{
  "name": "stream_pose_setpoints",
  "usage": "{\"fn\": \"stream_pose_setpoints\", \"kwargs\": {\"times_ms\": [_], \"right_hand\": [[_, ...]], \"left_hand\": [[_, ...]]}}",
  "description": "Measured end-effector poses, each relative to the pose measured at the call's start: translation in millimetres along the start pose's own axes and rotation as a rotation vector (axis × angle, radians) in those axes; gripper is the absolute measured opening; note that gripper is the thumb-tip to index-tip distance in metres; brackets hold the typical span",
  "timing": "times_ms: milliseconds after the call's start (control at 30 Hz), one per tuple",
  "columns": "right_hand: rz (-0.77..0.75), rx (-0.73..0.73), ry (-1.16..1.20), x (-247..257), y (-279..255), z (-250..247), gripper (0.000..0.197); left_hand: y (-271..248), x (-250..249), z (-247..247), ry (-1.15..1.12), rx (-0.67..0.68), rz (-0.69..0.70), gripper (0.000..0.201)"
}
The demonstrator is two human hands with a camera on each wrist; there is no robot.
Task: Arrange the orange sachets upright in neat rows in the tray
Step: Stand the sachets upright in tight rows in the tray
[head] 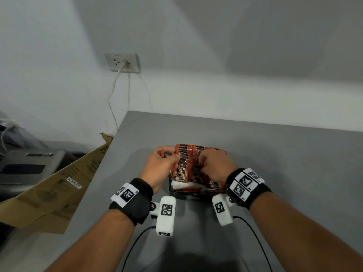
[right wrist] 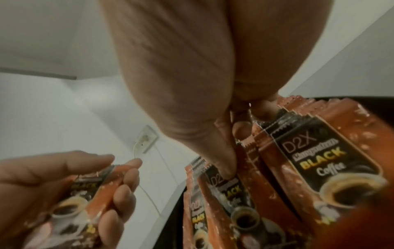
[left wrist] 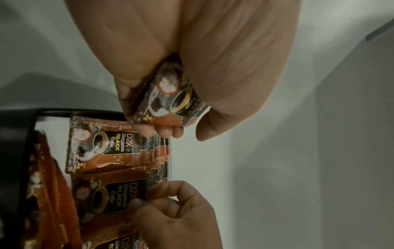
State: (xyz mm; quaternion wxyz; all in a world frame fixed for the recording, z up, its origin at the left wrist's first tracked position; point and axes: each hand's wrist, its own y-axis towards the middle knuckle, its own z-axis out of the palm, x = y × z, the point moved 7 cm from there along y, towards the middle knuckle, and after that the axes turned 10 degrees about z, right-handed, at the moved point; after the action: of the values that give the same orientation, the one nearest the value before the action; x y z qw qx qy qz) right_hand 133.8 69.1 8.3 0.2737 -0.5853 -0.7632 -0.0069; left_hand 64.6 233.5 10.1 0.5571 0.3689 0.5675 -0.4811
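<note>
A black tray [head: 170,185] stands mid-table on the grey table [head: 275,163]. Orange coffee sachets [head: 184,154] stand upright in rows inside it, and more lie flat at its near end [head: 188,189]. My left hand [head: 166,154] holds one sachet [left wrist: 168,101] between thumb and fingers, just left of the rows. My right hand [head: 204,161] is on the right-hand row; its thumb [right wrist: 226,168] presses the front of the upright sachets [right wrist: 309,160] and its fingers curl behind them. The far part of the tray is hidden by both hands.
A flattened cardboard box [head: 59,185] leans at the table's left edge, with a grey appliance [head: 29,163] beyond it. A wall socket [head: 121,62] with a hanging cable sits behind. Black camera cables [head: 253,232] trail over the near table.
</note>
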Motion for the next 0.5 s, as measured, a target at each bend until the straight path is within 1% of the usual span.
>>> {"fn": "stream_pose_setpoints", "kwargs": {"times_ms": [133, 267, 367, 500], "right_hand": [[-0.012, -0.023, -0.058, 0, 1, 6, 0.025], [-0.040, -0.051, -0.092, 2, 0, 5, 0.024], [-0.060, -0.062, -0.114, 3, 0, 6, 0.027], [-0.094, -0.071, -0.128, 5, -4, 8, 0.029]], "left_hand": [[1, 6, 0, 0.008, 0.015, -0.025, 0.017], [2, 9, 2, 0.000, 0.027, -0.044, 0.022], [1, 10, 4, 0.002, 0.025, -0.051, 0.022], [-1, 12, 4, -0.035, 0.016, -0.085, 0.032]]}}
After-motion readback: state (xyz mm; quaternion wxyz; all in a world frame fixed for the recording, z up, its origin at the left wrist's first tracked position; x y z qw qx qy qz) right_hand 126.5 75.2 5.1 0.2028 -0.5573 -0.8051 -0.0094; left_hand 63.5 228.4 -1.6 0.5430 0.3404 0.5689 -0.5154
